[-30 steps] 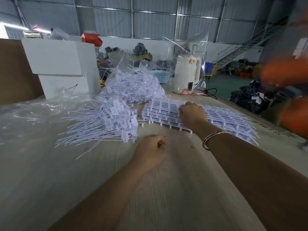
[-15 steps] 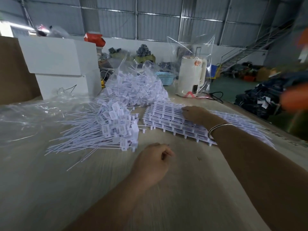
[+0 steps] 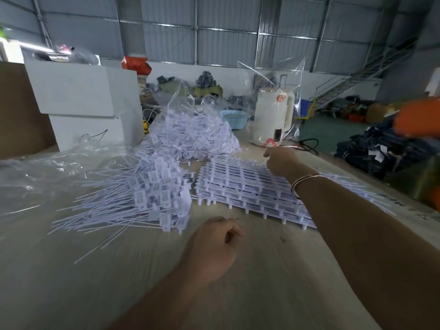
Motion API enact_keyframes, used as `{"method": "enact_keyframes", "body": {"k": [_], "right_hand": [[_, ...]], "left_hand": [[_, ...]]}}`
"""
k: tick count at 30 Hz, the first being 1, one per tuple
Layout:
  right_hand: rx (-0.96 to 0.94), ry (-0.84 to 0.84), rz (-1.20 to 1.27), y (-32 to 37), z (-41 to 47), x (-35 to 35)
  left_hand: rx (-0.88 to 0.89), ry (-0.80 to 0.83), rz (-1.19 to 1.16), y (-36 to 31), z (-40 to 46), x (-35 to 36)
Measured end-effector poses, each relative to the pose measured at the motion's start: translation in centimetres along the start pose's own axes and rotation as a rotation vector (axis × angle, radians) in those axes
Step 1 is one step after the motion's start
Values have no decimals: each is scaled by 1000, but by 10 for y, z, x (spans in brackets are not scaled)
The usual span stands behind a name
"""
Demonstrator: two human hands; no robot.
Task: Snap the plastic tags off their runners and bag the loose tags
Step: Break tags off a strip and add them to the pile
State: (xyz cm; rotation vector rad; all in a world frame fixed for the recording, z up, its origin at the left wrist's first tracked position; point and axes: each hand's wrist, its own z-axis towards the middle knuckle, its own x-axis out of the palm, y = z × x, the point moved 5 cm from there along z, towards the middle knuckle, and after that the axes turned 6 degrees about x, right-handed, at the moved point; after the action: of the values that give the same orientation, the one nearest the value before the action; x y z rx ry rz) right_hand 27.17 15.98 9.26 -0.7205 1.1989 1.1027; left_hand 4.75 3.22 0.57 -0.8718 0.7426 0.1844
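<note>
A stack of white tag runners [image 3: 238,186] lies flat on the table's middle right. My right hand [image 3: 281,163], a bangle on its wrist, reaches across the stack to its far edge, index finger stretched out and resting on the top sheet. My left hand [image 3: 214,244] sits on the bare wood in front of the stack, curled into a fist with nothing visible in it. A heap of loose tags [image 3: 152,198] with long thin tails lies to the left. Behind it stands a clear bag of tags [image 3: 192,136], open at the top.
The wooden table [image 3: 273,282] fills the foreground. Crumpled clear plastic [image 3: 35,175] lies at the left, and white boxes [image 3: 81,103] stand behind it. A white kettle [image 3: 273,115] in a clear bag and a blue basket [image 3: 235,119] are at the back. Someone in orange [image 3: 419,120] is at the right edge.
My right hand has slid from the near middle of the runner stack to its far edge. My left hand has stayed curled in much the same place.
</note>
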Motion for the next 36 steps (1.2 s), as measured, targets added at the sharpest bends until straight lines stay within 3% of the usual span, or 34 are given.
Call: {"method": "enact_keyframes", "body": {"k": [7,10,12,14,19,25,28,31,34,36], "right_hand": [[17,217,-111,7,25,25],[21,234,-181,8,32,32],[7,122,-302,10,34,26],[-56,-102,-391,15,32,12],[-240,-486,-206,27,12,-32],[-322,-551,-181,43,-27,-80],[-367,-622,-131,54,-53,-103],[-357,-686,-136,59,-71,-131],[-261,-580,6,51,-76,-152],[-245,-324,80,49,-76,-147]], "left_hand": [[-1,-16,14,6,3,3],[-8,-19,3,6,3,3],[-17,-18,-8,5,3,3],[-23,-14,-14,4,2,3],[-32,-7,-24,1,1,1],[-49,-4,-143,-7,-3,-2],[-47,-84,-297,-11,-5,-11],[-25,-117,-300,-16,-9,-22],[-20,-83,-240,-24,-11,-32],[6,-68,-188,-31,-11,-40]]}}
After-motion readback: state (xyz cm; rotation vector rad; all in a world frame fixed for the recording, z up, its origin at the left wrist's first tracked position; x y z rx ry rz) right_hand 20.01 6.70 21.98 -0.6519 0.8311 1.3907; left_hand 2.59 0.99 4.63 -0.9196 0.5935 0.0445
